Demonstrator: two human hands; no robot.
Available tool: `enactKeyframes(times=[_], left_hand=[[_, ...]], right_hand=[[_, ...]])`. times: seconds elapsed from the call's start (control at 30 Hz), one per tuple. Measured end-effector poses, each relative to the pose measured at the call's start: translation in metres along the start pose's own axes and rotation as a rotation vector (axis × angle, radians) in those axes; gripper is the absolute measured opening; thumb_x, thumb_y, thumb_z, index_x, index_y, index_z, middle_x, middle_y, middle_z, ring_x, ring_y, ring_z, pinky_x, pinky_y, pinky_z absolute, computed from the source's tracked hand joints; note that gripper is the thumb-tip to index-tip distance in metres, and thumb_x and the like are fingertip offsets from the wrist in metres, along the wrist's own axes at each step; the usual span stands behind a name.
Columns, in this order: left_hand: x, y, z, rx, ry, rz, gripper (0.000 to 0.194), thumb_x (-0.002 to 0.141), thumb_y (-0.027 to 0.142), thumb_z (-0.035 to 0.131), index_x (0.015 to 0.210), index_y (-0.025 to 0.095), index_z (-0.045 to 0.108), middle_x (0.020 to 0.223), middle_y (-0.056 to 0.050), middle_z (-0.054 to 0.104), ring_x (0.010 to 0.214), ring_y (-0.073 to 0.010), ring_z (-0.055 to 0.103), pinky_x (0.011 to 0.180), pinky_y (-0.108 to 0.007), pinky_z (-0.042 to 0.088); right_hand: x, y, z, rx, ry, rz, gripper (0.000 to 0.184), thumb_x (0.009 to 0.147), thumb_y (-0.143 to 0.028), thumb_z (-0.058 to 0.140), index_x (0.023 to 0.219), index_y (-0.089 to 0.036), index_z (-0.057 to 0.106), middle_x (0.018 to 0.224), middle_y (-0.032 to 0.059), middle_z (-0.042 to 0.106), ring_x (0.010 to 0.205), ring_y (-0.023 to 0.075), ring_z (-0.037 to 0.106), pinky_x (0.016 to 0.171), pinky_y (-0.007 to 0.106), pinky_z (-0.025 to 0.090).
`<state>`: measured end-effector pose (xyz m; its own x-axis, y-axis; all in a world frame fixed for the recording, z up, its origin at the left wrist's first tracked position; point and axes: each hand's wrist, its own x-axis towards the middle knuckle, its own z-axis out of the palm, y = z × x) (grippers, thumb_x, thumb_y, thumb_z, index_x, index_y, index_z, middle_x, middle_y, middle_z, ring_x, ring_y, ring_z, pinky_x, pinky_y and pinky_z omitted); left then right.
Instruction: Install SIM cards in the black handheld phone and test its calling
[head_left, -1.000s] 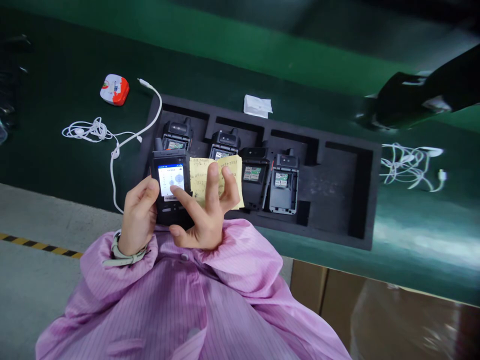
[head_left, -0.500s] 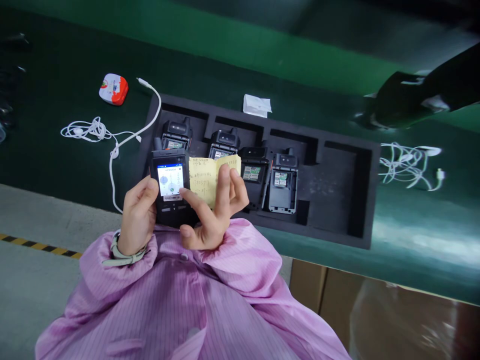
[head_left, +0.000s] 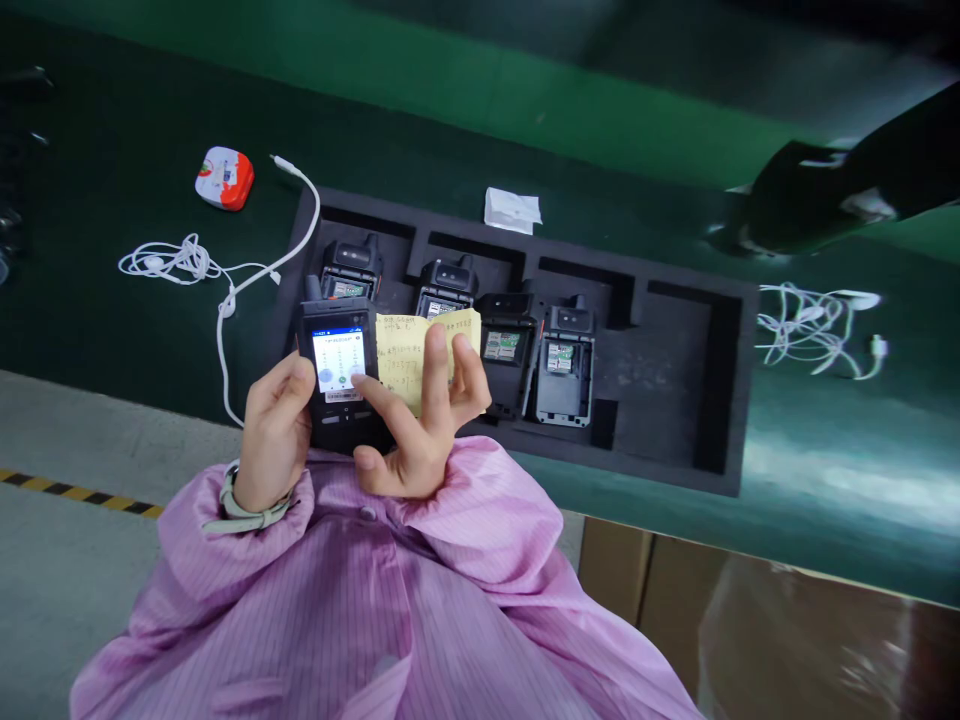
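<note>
While the left hand (head_left: 274,430) pinches a black handheld device (head_left: 341,398) by its edge, the right index finger points at its lit screen (head_left: 337,352).
The device is held before the pink smock (head_left: 337,610); the right hand (head_left: 416,435) is spread, its other fingers apart, and whether its fingertip touches the glass I cannot tell. Just beside is a handwritten yellow notepad (head_left: 396,375); nearby, four open-backed handsets (head_left: 564,380) sit in a black foam tray (head_left: 660,390). Farther out, white cables (head_left: 222,335), folded paper (head_left: 512,210) and a red-and-white box (head_left: 225,178) lie on the green table (head_left: 832,440).
</note>
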<state>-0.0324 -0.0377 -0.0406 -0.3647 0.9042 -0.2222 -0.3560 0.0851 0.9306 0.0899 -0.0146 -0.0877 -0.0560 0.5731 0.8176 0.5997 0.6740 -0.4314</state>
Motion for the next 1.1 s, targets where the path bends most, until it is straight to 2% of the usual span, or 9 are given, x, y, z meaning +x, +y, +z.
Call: enactKeyframes(times=[0.13, 0.3, 0.47, 0.7, 0.83, 0.97, 1.1], left_hand=[[0.0006, -0.0007, 0.0003, 0.005, 0.016, -0.001, 0.039, 0.081, 0.050, 0.083, 0.064, 0.021, 0.063, 0.065, 0.001, 0.057, 0.066, -0.0155, 0.060, 0.065, -0.028, 0.055], [0.0003, 0.0016, 0.0015, 0.012, 0.054, 0.008, 0.045, 0.077, 0.050, 0.086, 0.057, 0.021, 0.057, 0.062, 0.002, 0.054, 0.059, -0.0125, 0.050, 0.057, -0.025, 0.050], [0.0013, -0.0005, 0.0004, 0.014, 0.017, 0.004, 0.039, 0.081, 0.050, 0.082, 0.064, 0.021, 0.064, 0.066, 0.001, 0.059, 0.065, -0.0157, 0.058, 0.065, -0.028, 0.054], [0.0019, -0.0014, 0.0005, 0.017, 0.029, 0.036, 0.044, 0.080, 0.050, 0.083, 0.058, 0.020, 0.059, 0.063, 0.001, 0.056, 0.062, -0.0146, 0.055, 0.065, -0.029, 0.054], [0.0022, -0.0013, 0.0000, 0.028, 0.032, 0.038, 0.044, 0.080, 0.051, 0.083, 0.059, 0.019, 0.059, 0.064, 0.000, 0.058, 0.067, -0.0170, 0.061, 0.069, -0.030, 0.056], [0.0026, -0.0010, 0.0003, 0.032, 0.027, 0.031, 0.042, 0.078, 0.052, 0.084, 0.062, 0.020, 0.062, 0.063, -0.001, 0.061, 0.076, -0.0215, 0.068, 0.071, -0.032, 0.058], [0.0030, -0.0003, 0.0012, 0.023, 0.022, 0.030, 0.040, 0.079, 0.051, 0.084, 0.063, 0.020, 0.065, 0.064, -0.001, 0.063, 0.078, -0.0218, 0.069, 0.072, -0.031, 0.058]], right_hand=[[-0.0004, -0.0007, 0.0012, 0.043, -0.001, -0.009, 0.057, 0.102, -0.056, 0.028, 0.108, -0.023, 0.073, 0.146, 0.0126, 0.056, 0.148, 0.0348, 0.034, 0.116, 0.058, 0.036], [-0.0008, -0.0019, 0.0024, 0.059, -0.098, -0.097, 0.054, 0.099, -0.060, 0.033, 0.121, -0.027, 0.071, 0.142, 0.0093, 0.060, 0.148, 0.0332, 0.033, 0.121, 0.055, 0.034], [0.0015, -0.0001, -0.0013, 0.112, -0.001, -0.007, 0.053, 0.103, -0.053, 0.028, 0.106, -0.022, 0.071, 0.148, 0.0104, 0.053, 0.143, 0.0307, 0.040, 0.113, 0.049, 0.042], [0.0035, 0.0008, -0.0043, 0.063, -0.026, 0.039, 0.047, 0.103, -0.050, 0.031, 0.098, -0.022, 0.068, 0.141, 0.0110, 0.056, 0.133, 0.0291, 0.048, 0.109, 0.047, 0.043], [0.0029, 0.0008, -0.0037, 0.102, -0.033, 0.048, 0.044, 0.102, -0.046, 0.032, 0.096, -0.021, 0.068, 0.139, 0.0119, 0.059, 0.131, 0.0296, 0.050, 0.109, 0.048, 0.042], [0.0022, 0.0008, -0.0032, 0.132, -0.032, 0.070, 0.042, 0.105, -0.044, 0.032, 0.095, -0.020, 0.066, 0.133, 0.0112, 0.062, 0.131, 0.0283, 0.052, 0.106, 0.046, 0.047], [0.0021, 0.0008, -0.0028, 0.148, -0.035, 0.065, 0.040, 0.105, -0.042, 0.034, 0.095, -0.019, 0.065, 0.131, 0.0116, 0.063, 0.132, 0.0275, 0.051, 0.107, 0.045, 0.047]])
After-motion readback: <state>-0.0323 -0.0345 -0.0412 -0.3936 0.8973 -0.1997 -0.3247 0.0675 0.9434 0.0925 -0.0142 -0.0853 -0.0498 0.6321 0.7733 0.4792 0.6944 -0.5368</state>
